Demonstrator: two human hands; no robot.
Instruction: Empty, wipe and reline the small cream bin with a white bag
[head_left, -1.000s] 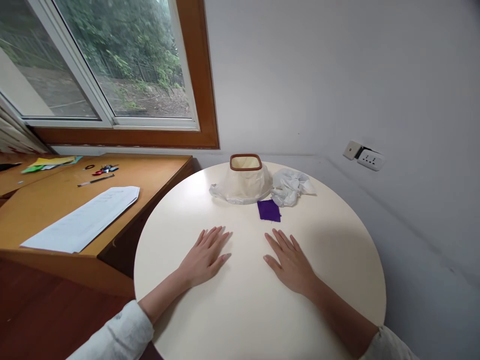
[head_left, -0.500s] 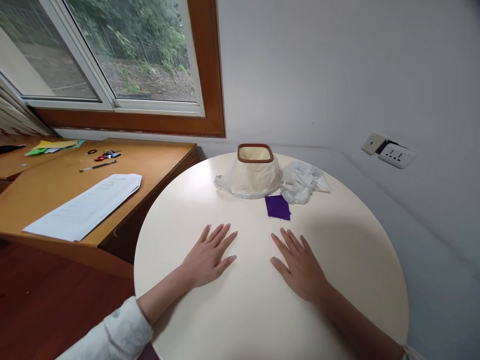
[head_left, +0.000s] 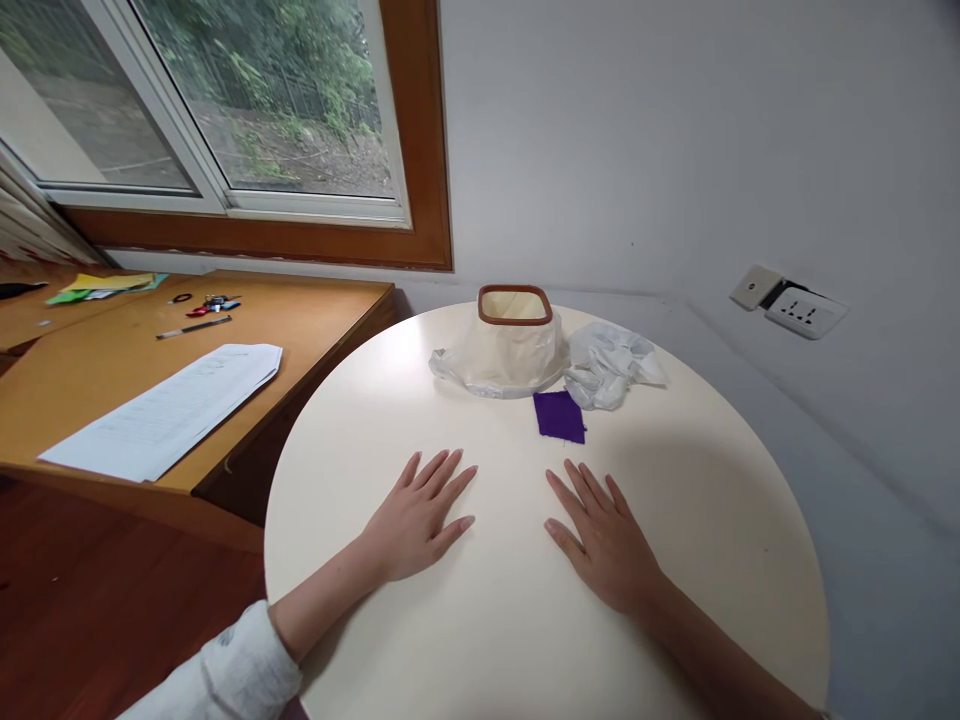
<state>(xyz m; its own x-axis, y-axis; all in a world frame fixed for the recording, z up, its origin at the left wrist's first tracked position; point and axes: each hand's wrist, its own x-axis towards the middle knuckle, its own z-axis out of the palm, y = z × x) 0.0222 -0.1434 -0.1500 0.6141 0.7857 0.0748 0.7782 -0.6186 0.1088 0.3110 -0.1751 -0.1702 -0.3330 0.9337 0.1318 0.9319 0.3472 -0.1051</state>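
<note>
My left hand [head_left: 415, 520] lies flat on the round white table [head_left: 450, 640], fingers spread and nothing in it. Opposite it, my right hand [head_left: 607, 545] rests palm down with its fingers apart, also holding nothing. A small purple cloth square [head_left: 559, 417] with frayed edges lies just beyond the right fingertips, not touching them. Behind the cloth stands a bin with a brown rim [head_left: 515, 306], its sides wrapped in a translucent plastic bag [head_left: 502, 365]. A crumpled white plastic bag [head_left: 611, 365] sits right of the bin, close to the cloth's upper corner.
On the left, a wooden desk [head_left: 322, 315] carries white papers [head_left: 169, 415], a pen [head_left: 193, 328], keys [head_left: 217, 303] and coloured sheets [head_left: 112, 287]. A window is above it. The wall behind the table has a power socket [head_left: 806, 311].
The view has shifted very slightly. Both hands and the things on the table stay in place.
</note>
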